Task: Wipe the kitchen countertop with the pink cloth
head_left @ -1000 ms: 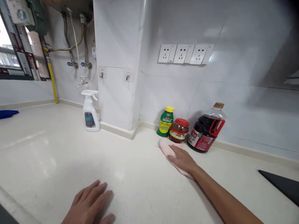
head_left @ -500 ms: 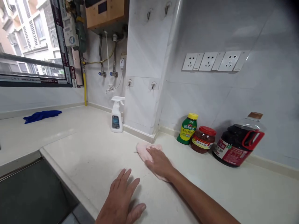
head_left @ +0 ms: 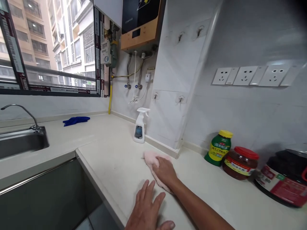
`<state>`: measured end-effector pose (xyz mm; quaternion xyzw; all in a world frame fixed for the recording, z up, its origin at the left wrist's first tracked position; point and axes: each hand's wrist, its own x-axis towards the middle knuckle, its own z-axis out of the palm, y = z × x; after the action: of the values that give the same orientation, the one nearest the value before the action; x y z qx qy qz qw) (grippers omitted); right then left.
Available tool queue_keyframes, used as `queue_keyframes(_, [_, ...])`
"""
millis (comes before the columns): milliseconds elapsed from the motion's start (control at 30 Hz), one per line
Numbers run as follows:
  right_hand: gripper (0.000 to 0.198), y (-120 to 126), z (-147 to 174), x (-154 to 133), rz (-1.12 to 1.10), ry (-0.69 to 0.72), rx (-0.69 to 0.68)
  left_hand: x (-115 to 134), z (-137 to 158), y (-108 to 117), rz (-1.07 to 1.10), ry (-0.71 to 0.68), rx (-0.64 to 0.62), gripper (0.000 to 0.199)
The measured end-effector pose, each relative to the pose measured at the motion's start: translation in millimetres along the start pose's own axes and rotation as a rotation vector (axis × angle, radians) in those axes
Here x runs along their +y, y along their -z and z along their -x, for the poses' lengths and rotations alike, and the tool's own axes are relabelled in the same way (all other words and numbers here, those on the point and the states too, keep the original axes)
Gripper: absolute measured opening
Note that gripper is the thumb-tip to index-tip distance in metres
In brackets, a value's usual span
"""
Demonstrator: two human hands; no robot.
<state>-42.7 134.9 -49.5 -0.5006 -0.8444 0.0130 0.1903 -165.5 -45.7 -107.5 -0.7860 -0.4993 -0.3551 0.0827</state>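
Pink cloth [head_left: 150, 157]: on the countertop [head_left: 110, 159] before the pillar [head_left: 168, 124], beneath the right hand [head_left: 166, 171].
Right hand: laid over the cloth; grip cannot be told.
Left hand [head_left: 146, 207]: fingers spread wide, near the cloth.
Green bottle [head_left: 218, 148], red-lidded jar [head_left: 240, 163], dark jug [head_left: 283, 179]: Chinese lettering on each.
Spray bottle [head_left: 139, 122]: label [head_left: 138, 131] pixelated, unreadable.

daylight enters through the window [head_left: 52, 51], bleaching the buildings [head_left: 74, 41] outside. the desk [head_left: 107, 156] is bright, with soft shadow beside the left hand [head_left: 145, 209]. glare whitens the rightmost socket [head_left: 274, 76]; the upper right corner sinks to black. the spray bottle [head_left: 139, 122] has a pixelated label [head_left: 138, 131]; the dark bottle [head_left: 284, 179] looks stretched.
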Motion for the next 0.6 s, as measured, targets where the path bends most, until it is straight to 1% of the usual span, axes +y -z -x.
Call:
queue_keyframes(67, [0.049,-4,-15,8,0.039,-0.099,0.03,1,1,0,0.02,0.016,-0.018,0.068])
queue_keyframes(133, [0.051,-9,-30,14,0.071,-0.161,0.036,3,0,0,0.032,0.049,0.003,0.075])
queue_keyframes(200, [0.052,-15,-43,16,0.095,-0.182,0.021,6,-3,-1,0.025,0.103,0.062,0.085])
queue_keyframes(267, [0.054,-21,-54,12,0.104,-0.165,-0.007,9,-7,-3,-0.005,0.157,0.139,0.09])
queue_keyframes(333, [0.056,-26,-63,2,0.095,-0.109,-0.038,12,-10,-4,-0.04,0.184,0.21,0.091])
queue_keyframes(400, [0.059,-30,-70,-16,0.071,-0.025,-0.07,14,-12,-2,-0.061,0.2,0.268,0.086])
queue_keyframes(500, [0.061,-36,-74,-56,0.018,0.13,-0.112,19,-14,6,-0.053,0.265,0.336,0.073])
queue_keyframes(600, [0.06,-39,-61,-97,-0.05,0.321,-0.156,22,-14,16,-0.011,0.314,0.388,0.066])
